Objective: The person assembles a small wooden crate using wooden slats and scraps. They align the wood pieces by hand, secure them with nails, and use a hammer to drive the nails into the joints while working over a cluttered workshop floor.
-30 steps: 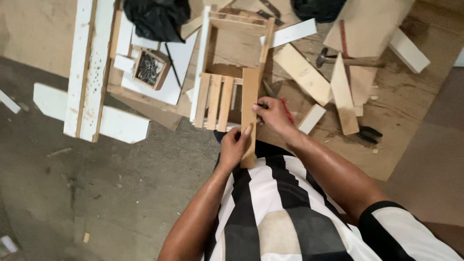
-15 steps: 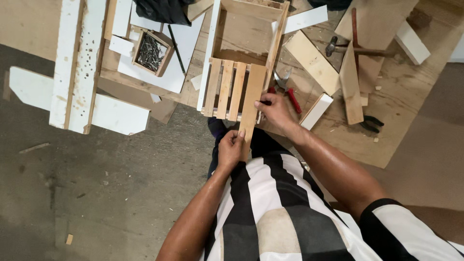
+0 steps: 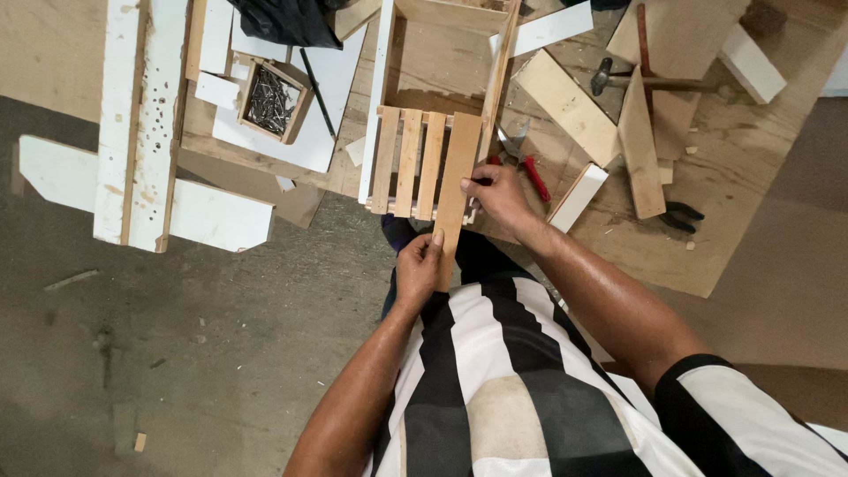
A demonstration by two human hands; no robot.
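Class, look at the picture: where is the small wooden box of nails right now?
In the head view, the box of nails sits upper left on a white board, left of the slatted wooden crate and below the black bag.

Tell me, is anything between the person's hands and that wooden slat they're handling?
Nothing visible. The left hand grips the wooden slat at its near end, and the right hand touches its side edge beside the red-handled pliers.

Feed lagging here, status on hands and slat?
Left hand pinches the long wooden slat's near end. Right hand steadies its edge. Red-handled pliers alongside.
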